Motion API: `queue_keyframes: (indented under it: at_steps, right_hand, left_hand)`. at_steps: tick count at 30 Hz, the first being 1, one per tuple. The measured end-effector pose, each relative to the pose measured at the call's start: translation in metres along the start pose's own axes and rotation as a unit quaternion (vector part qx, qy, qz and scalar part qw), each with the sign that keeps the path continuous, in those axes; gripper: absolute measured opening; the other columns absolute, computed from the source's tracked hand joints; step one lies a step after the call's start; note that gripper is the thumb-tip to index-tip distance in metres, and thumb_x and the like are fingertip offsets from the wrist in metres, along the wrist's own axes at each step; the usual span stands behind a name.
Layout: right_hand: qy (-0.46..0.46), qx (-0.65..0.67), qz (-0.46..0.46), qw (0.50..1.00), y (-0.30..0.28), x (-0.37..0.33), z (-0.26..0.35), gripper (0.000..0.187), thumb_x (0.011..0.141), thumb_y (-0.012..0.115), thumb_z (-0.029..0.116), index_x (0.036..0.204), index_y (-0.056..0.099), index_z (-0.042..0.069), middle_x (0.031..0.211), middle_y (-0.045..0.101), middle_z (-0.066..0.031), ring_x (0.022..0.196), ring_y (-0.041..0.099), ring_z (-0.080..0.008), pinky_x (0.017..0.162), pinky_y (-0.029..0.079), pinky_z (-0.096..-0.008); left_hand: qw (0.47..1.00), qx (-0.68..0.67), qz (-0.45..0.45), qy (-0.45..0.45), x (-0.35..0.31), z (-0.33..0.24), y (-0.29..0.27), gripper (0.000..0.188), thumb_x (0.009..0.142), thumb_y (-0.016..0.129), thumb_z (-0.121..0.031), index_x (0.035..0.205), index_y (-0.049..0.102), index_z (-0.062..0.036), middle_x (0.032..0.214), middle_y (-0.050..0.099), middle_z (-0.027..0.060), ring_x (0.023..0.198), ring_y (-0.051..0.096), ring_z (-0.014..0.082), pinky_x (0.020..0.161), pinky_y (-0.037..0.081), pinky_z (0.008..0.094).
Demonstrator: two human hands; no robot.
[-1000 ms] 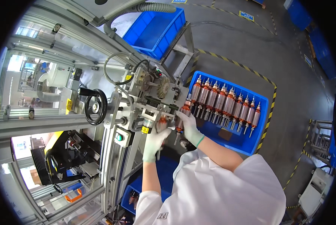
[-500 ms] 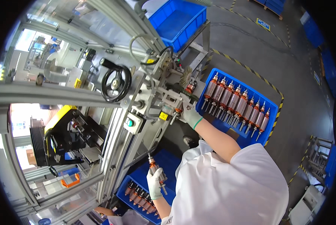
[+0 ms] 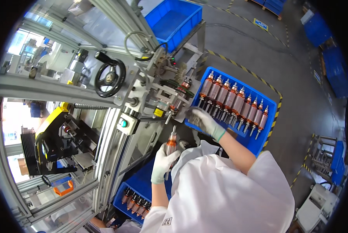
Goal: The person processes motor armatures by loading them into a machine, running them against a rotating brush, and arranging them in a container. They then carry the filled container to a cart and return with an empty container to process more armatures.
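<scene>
My left hand (image 3: 164, 163), in a white glove, is closed around a motor armature (image 3: 171, 144) with copper windings, its shaft pointing up. My right hand (image 3: 208, 123), gloved too with darkened fingers, is apart from the machine, near the blue crate's left side. Its fingers look stretched out and somewhat blurred, with nothing visible held. Another armature (image 3: 177, 101) sits in the machine's holder (image 3: 164, 93), its shaft sticking out toward me. A further armature (image 3: 186, 83) lies just behind it, by a toothed wheel (image 3: 180, 73).
Right of the machine, a blue crate (image 3: 273, 120) holds a row of several armatures. A second blue crate (image 3: 121, 206) with armatures is below left, near another person's arm (image 3: 97, 222). A black handwheel (image 3: 110, 79), a green button box (image 3: 125, 123) and a blue bin (image 3: 187, 29) stand around.
My right hand has come off the armature at the machine and moved right and down, toward the crate. My left hand has raised its armature closer to the machine. The view has shifted slightly.
</scene>
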State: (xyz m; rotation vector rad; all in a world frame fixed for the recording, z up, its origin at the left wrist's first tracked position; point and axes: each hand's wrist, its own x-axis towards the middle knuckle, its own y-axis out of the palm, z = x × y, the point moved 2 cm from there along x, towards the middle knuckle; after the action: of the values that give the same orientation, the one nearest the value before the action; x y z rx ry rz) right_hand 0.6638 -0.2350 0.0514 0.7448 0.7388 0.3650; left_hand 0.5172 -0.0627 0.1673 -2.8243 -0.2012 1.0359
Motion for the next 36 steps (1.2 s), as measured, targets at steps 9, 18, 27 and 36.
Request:
queue_keyframes:
  at_steps: [9, 18, 27, 36]
  right_hand:
    - [-0.104, 0.114, -0.026, 0.988, 0.001, -0.069, 0.016, 0.043, 0.09, 0.053, 0.035, 0.124, 0.046, 0.009, 0.105, 0.06, -0.0047, 0.093, 0.06, -0.0179, 0.081, 0.05, -0.0326]
    - [-0.222, -0.242, -0.486, 0.81, -0.185, -0.072, 0.075, 0.065, 0.074, 0.076, 0.024, 0.121, 0.044, -0.008, 0.106, 0.059, -0.0137, 0.097, 0.057, -0.0211, 0.088, 0.045, -0.0315]
    - [-0.131, -0.319, -0.499, 0.795, -0.152, -0.07, 0.086, 0.078, 0.075, 0.071, 0.023, 0.134, 0.032, -0.01, 0.124, 0.052, -0.0249, 0.113, 0.052, -0.0307, 0.094, 0.041, -0.035]
    - [-0.21, -0.531, -0.49, 0.659, -0.173, -0.08, 0.065, 0.067, 0.08, 0.059, 0.002, 0.14, 0.029, -0.001, 0.141, 0.038, -0.0201, 0.126, 0.042, -0.0304, 0.103, 0.035, -0.0351]
  left_hand:
    - [0.898, 0.305, -0.015, 0.318, 0.043, -0.088, 0.112, 0.051, 0.079, 0.065, -0.023, 0.121, 0.052, 0.0022, 0.108, 0.063, 0.0212, 0.1, 0.062, 0.0331, 0.086, 0.048, 0.0374]
    - [0.938, 0.291, 0.021, 0.188, 0.042, -0.036, 0.097, 0.045, 0.083, 0.062, -0.021, 0.118, 0.053, 0.0051, 0.098, 0.066, 0.0163, 0.089, 0.066, 0.0234, 0.077, 0.05, 0.0312]
    - [0.996, -0.067, 0.052, 0.014, 0.039, 0.027, 0.07, 0.042, 0.09, 0.057, -0.015, 0.124, 0.047, 0.008, 0.106, 0.06, 0.0098, 0.094, 0.057, 0.0133, 0.083, 0.046, 0.0253]
    - [0.989, -0.13, -0.009, 0.071, 0.048, 0.027, 0.053, 0.04, 0.092, 0.055, -0.013, 0.125, 0.045, 0.0056, 0.109, 0.06, 0.0111, 0.094, 0.059, 0.016, 0.085, 0.047, 0.0282]
